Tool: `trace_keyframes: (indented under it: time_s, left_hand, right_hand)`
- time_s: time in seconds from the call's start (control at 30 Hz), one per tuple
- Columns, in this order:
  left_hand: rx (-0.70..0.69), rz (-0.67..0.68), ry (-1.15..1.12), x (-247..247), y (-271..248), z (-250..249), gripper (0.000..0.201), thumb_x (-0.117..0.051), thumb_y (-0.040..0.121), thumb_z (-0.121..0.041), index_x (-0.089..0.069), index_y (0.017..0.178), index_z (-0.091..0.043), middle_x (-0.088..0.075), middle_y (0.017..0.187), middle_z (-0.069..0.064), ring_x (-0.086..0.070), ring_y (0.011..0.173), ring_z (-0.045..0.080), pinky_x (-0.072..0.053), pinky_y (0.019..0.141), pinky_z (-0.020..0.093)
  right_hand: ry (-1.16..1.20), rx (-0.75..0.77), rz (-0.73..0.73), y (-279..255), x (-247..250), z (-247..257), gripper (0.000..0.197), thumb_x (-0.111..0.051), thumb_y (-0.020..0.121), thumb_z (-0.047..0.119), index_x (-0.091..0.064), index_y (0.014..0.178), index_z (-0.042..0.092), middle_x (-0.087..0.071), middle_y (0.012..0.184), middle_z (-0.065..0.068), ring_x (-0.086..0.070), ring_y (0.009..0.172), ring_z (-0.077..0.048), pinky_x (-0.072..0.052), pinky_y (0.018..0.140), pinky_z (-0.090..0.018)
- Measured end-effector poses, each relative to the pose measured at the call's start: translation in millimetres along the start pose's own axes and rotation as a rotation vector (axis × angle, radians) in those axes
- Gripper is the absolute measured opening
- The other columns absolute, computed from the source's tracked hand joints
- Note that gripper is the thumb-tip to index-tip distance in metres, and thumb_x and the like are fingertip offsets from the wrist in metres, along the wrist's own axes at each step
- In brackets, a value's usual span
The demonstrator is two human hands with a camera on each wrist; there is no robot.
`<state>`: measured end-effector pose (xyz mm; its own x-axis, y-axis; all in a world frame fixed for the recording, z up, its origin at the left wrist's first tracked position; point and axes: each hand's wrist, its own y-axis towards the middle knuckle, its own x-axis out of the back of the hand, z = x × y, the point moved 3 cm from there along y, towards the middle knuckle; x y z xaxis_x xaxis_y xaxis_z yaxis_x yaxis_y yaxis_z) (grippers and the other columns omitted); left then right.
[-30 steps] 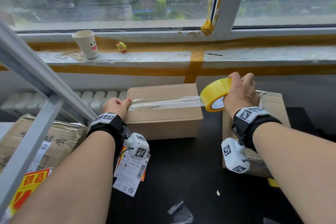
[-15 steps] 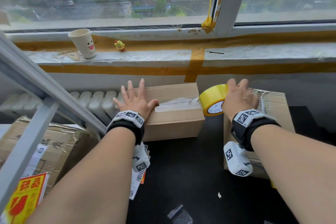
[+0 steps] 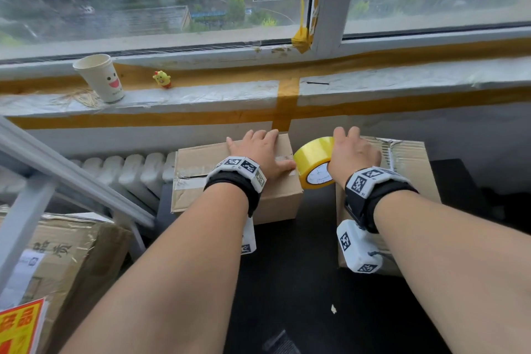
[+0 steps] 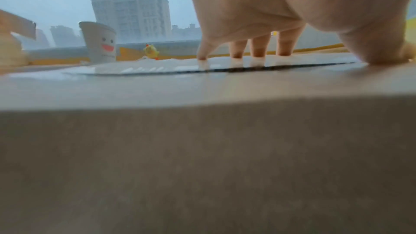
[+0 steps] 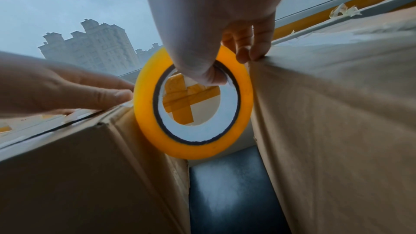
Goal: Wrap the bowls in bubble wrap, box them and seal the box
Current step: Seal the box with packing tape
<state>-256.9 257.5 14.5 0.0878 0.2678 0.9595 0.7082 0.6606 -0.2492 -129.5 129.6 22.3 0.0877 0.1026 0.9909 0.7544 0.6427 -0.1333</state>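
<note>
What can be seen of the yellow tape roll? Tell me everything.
The tape roll is a yellow ring round a white core, standing on edge in the gap between the small box and the bigger box. The right hand grips its top, thumb hooked inside the core. It sits against the small box's top right edge, beside the left hand pressing the tape strip.

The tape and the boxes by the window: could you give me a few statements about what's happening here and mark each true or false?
1. The right hand holds a yellow tape roll. True.
2. The left hand is lifted clear of the small box. False: it lies flat on the box top, fingers spread over the tape strip.
3. The tape roll lies flat on the black table. False: it is held on edge between the two boxes.
4. A paper cup with a smiling face stands on the windowsill. True.
</note>
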Motion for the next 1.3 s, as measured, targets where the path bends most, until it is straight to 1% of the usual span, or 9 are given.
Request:
trace_keyframes:
  time_s: [0.1,0.3,0.57,0.7,0.87,0.93,1.03,1.17,1.3]
  left_hand:
    - [-0.06,0.074,0.001,7.3,-7.5,-4.9,0.113,-0.059,0.062,-0.083,-0.011,0.151,-0.034,-0.024,0.156,-0.004,-0.02,0.145,0.022,-0.013,0.11,0.069]
    - [-0.096,0.27,0.194,5.5,-18.5,-26.2,0.141,-0.081,0.047,-0.07,0.016,0.147,-0.046,0.007,0.16,0.008,0.005,0.147,0.037,-0.017,0.109,0.07]
    - [-0.093,0.096,0.154,15.7,-15.5,-18.9,0.107,-0.08,0.045,-0.06,-0.026,0.136,-0.039,-0.034,0.135,0.005,-0.033,0.127,0.028,-0.037,0.098,0.059]
    - [-0.109,-0.023,-0.001,39.9,-19.3,-12.2,0.097,-0.08,0.046,-0.058,-0.032,0.127,-0.033,-0.039,0.124,0.001,-0.038,0.119,0.024,-0.039,0.098,0.053]
    - [-0.166,-0.218,-0.241,64.9,-25.5,-0.3,0.094,-0.07,0.038,-0.063,-0.033,0.119,-0.031,-0.039,0.112,-0.001,-0.041,0.108,0.021,-0.048,0.091,0.043]
    - [-0.175,-0.308,-0.367,67.9,-30.7,4.6,0.09,-0.068,0.039,-0.063,-0.035,0.116,-0.031,-0.039,0.109,-0.002,-0.041,0.103,0.018,-0.047,0.092,0.039]
    - [-0.168,-0.419,-0.521,67.1,-38.2,8.6,0.084,-0.07,0.042,-0.061,-0.039,0.111,-0.027,-0.043,0.109,-0.001,-0.041,0.101,0.016,-0.044,0.09,0.031]
    - [-0.176,-0.477,-0.574,53.0,-46.6,13.1,0.086,-0.07,0.042,-0.064,-0.042,0.113,-0.024,-0.045,0.111,-0.001,-0.041,0.101,0.013,-0.042,0.088,0.027]
    - [-0.133,-0.357,-0.628,54.8,-53.4,22.8,0.086,-0.083,0.045,-0.06,-0.042,0.113,-0.026,-0.041,0.116,-0.003,-0.042,0.105,0.011,-0.041,0.089,0.025]
  right_hand:
    - [0.002,0.009,0.01,1.2,1.7,0.9,0.037,-0.05,0.089,0.009,-0.038,0.123,0.015,-0.041,0.117,-0.011,-0.055,0.099,-0.029,-0.036,0.065,-0.036]
    - [0.006,0.03,0.004,3.5,5.4,2.0,0.035,-0.049,0.089,0.011,-0.038,0.123,0.015,-0.046,0.118,-0.012,-0.054,0.105,-0.03,-0.037,0.067,-0.036]
    - [0.071,0.09,-0.079,3.6,26.4,1.9,0.027,-0.051,0.088,0.012,-0.04,0.112,0.014,-0.058,0.109,-0.01,-0.056,0.098,-0.03,-0.036,0.067,-0.035]
    - [0.186,0.141,-0.233,4.4,60.2,4.6,0.039,-0.051,0.086,0.007,-0.043,0.123,0.016,-0.056,0.11,-0.011,-0.056,0.099,-0.032,-0.036,0.071,-0.034]
    - [0.484,0.117,-0.44,11.7,101.2,5.8,0.033,-0.06,0.085,0.013,-0.052,0.115,0.021,-0.056,0.112,-0.004,-0.051,0.107,-0.029,-0.037,0.074,-0.032]
    - [0.637,0.018,-0.378,14.6,94.7,3.8,0.031,-0.063,0.084,0.034,-0.055,0.113,0.023,-0.059,0.113,-0.003,-0.049,0.111,-0.03,-0.039,0.08,-0.033]
    - [0.884,-0.062,-0.041,17.1,70.1,13.9,0.052,-0.062,0.071,0.067,-0.062,0.104,0.027,-0.064,0.117,-0.002,-0.053,0.115,-0.03,-0.045,0.092,-0.038]
    - [1.078,-0.075,0.289,13.8,60.1,31.0,0.076,-0.066,0.079,0.061,-0.047,0.14,0.019,-0.049,0.144,-0.006,-0.048,0.127,-0.027,-0.035,0.092,-0.033]
    - [1.041,-0.157,0.318,11.2,61.8,27.8,0.078,-0.072,0.08,0.051,-0.046,0.141,0.012,-0.048,0.144,-0.008,-0.048,0.127,-0.026,-0.034,0.086,-0.031]
